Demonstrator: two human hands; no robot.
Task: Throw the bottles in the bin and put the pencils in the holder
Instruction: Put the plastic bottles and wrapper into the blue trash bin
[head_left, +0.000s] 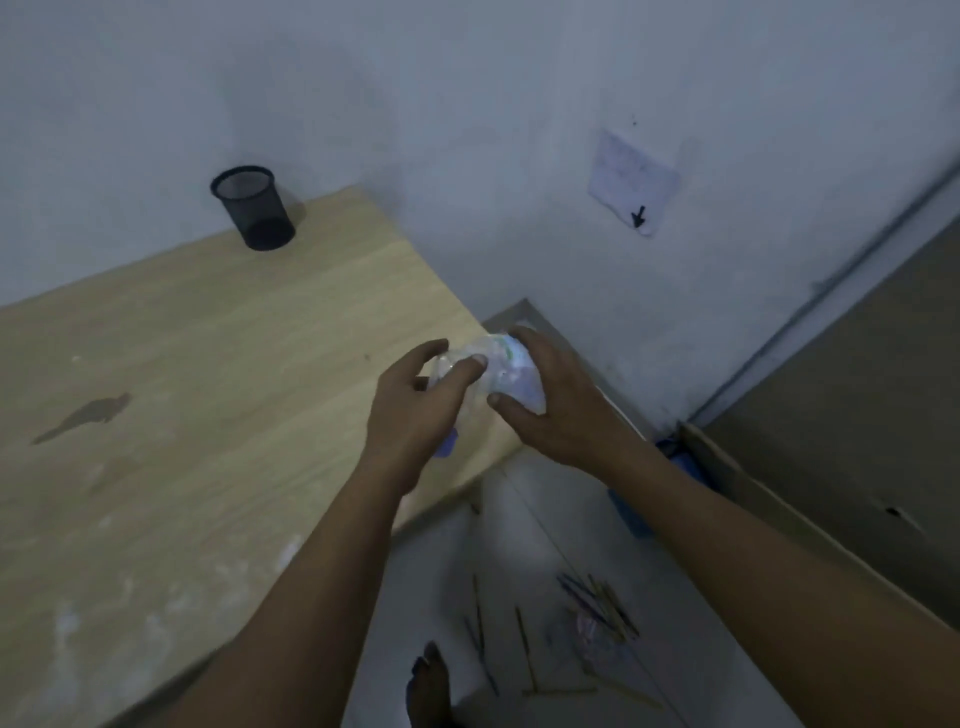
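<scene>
Dim white-walled corner, wooden table filling the left. Off the table's right edge, left hand and right hand both gripping a clear bottle. Holder sitting at the table's far corner. Pencils lying scattered on the floor below the table's edge.

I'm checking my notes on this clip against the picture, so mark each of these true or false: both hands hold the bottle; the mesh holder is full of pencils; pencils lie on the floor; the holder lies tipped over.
1. Both the left hand and the right hand hold the bottle. True.
2. The mesh holder is full of pencils. False: none stick out of it.
3. Pencils lie scattered on the floor. True.
4. The holder lies tipped over. False: it stands upright on the table.
</scene>
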